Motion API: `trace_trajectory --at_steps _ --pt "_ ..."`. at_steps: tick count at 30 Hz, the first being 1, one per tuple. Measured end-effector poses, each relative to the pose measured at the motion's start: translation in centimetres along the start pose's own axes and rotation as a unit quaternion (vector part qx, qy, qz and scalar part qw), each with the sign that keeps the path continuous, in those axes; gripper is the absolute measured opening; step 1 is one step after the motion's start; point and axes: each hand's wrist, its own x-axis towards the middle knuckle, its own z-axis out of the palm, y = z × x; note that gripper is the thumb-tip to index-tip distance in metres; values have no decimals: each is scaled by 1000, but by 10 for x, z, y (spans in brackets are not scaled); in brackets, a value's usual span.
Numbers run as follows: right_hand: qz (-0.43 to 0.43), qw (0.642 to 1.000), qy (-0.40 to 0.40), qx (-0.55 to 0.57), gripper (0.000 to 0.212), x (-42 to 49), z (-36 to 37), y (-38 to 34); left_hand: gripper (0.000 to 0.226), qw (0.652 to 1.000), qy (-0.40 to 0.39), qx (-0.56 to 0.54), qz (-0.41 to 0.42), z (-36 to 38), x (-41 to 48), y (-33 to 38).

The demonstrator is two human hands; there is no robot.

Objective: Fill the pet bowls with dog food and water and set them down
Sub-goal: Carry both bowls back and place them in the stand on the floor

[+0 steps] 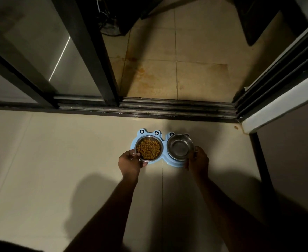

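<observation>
A light blue frog-shaped bowl stand point(150, 134) lies on the pale floor tiles near the door track. A steel bowl heaped with brown dog food point(148, 149) sits over its left hole, and my left hand point(129, 161) grips that bowl's near-left rim. A second steel bowl point(180, 148) sits over the right hole; it looks shiny inside, and I cannot tell whether it holds water. My right hand point(197, 160) holds this bowl's near-right rim. Both forearms reach in from the bottom of the view.
A dark sliding-door track point(149, 108) runs across the floor just beyond the stand. Glass door panels point(40, 51) stand at the left. Stained tiles point(167, 70) lie past the track. A white-edged wall or cabinet point(276, 110) rises at the right.
</observation>
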Motion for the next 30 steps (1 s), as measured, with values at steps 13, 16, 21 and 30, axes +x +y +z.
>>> trace_trajectory --at_steps 13,16,21,30 --pt "-9 999 -2 -47 19 9 9 15 17 996 58 64 5 9 6 2" --pt "-11 999 -7 -40 23 9 9 14 18 995 67 79 14 7 6 1" --pt "-8 999 -14 -46 19 3 5 3 9 984 88 125 96 4 0 -8" --pt "0 999 -32 -35 19 2 6 2 20 967 -161 176 84 60 -26 -18"
